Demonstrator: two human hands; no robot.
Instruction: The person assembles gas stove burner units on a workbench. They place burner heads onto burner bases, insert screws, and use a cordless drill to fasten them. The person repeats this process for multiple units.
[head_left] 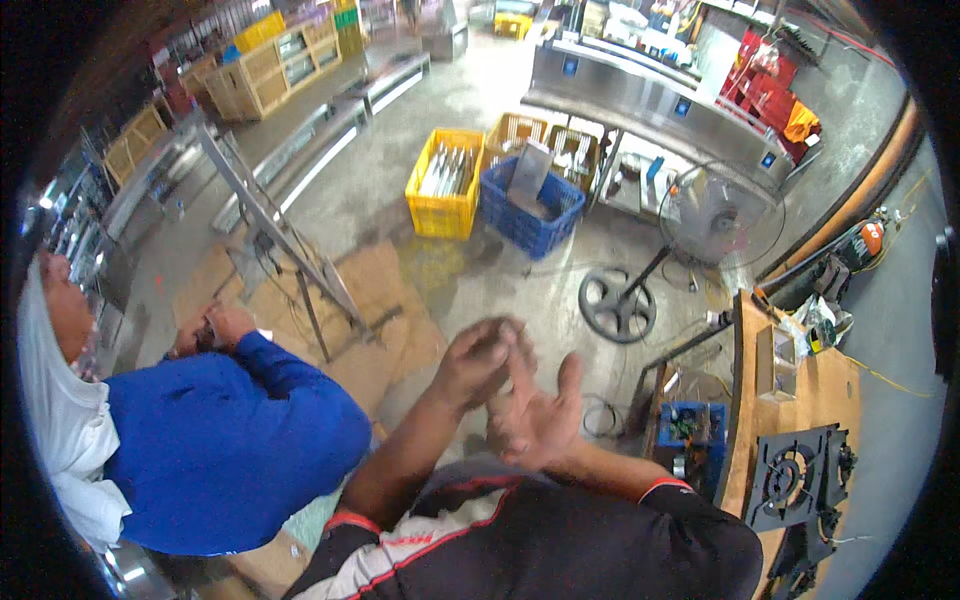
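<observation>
Both of my hands are raised together in front of my chest, above the concrete floor. My left hand [478,362] is closed, its fingers curled at the tip of the right hand's outstretched finger. Whether anything small sits in that grip is hidden. Palm up, my right hand [545,418] has its thumb spread wide and its fingers apart, with no object visible in it. Beyond the hands stands a pedestal fan [722,215] on a round black base [617,305].
At left, close by, a person in a blue top [235,440] stands by a metal frame [290,235] over flattened cardboard [390,285]. Ahead are a yellow crate [440,213] and a blue crate [520,222]. A wooden bench [745,400] at right carries a black gas burner [790,478].
</observation>
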